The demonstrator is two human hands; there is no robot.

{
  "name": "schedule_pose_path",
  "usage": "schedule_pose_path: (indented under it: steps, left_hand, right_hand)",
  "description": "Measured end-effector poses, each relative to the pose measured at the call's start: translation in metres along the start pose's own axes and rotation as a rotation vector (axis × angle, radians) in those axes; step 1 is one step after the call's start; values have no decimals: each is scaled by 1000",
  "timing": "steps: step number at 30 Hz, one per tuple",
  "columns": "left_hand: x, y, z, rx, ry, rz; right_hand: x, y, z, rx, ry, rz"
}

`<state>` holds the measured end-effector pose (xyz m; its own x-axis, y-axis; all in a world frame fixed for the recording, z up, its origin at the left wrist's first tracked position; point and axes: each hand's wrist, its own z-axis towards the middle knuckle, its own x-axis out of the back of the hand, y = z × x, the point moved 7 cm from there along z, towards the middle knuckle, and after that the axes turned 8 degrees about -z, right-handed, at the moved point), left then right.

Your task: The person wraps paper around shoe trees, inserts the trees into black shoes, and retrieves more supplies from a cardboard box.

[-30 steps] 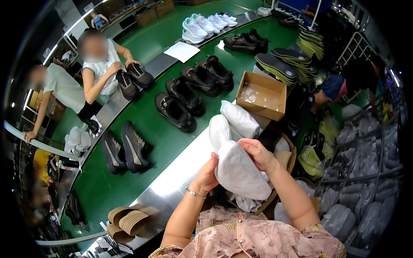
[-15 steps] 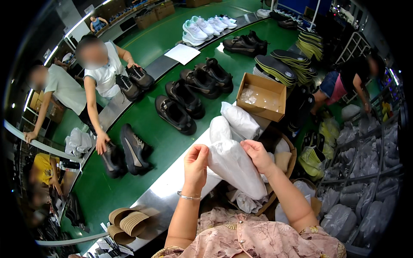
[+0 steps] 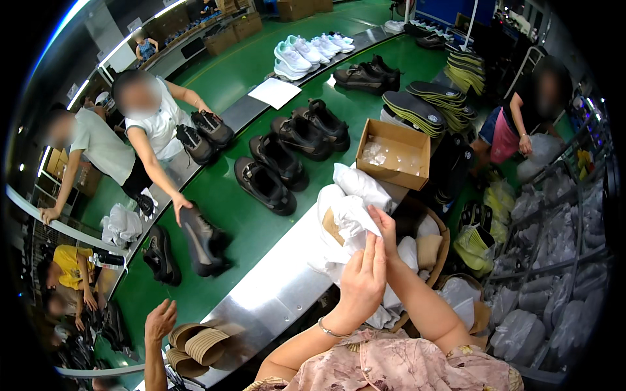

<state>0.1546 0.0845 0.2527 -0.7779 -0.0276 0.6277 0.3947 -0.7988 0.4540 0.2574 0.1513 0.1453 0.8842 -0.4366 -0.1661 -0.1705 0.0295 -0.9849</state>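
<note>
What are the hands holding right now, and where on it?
Both hands, left hand and right hand, pinch a crumpled sheet of white tissue paper by its near edge, above the pile.

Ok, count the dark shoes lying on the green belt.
8 dark shoes: two by the co-worker's hand at left, two mid-belt, two just beyond, two near the white sneakers. More may be hidden farther off.
</note>
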Motion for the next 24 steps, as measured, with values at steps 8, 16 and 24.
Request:
schedule_pose_path:
  steps: [8,16,24]
  left_hand:
    - [17,-33,-1,573,237,-296]
    - [-8,-19,15,265,-161,-76]
    - [-18,-14,3,203,-46,-104]
  right_hand:
    - [-12,22,-6,-171,24,268]
    - [13,113,-24,383,-51,-696]
    - [-62,28,-79,669,15,-3228]
